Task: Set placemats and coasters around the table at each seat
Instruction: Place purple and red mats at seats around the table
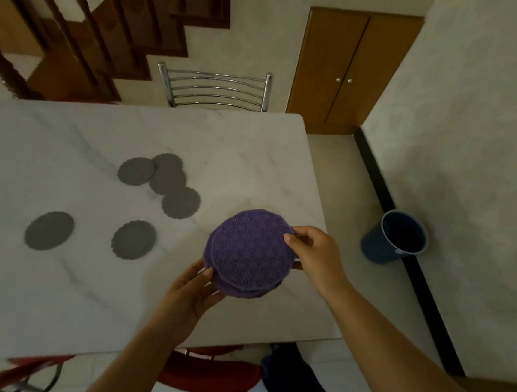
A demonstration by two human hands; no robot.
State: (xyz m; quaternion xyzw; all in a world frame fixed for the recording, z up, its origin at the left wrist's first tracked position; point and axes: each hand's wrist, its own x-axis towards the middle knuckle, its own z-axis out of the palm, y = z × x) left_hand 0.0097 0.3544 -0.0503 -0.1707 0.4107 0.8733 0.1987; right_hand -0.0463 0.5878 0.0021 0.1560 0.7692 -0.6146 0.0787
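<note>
Purple mats (247, 251): small stack, lower centre of frame, held just above the bench (55, 287).
Left hand (194, 293): cupped under the stack's lower-left edge.
Right hand (314, 255): pinching the top mat's right rim.
Grey coasters (167, 173): five on the bench, left of centre; three overlap, two apart.
Blue bucket (395, 237): floor, right.

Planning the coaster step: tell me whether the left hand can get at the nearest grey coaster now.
Probably not yet: the left hand is holding the purple mats. The coaster lies unobstructed.
</note>
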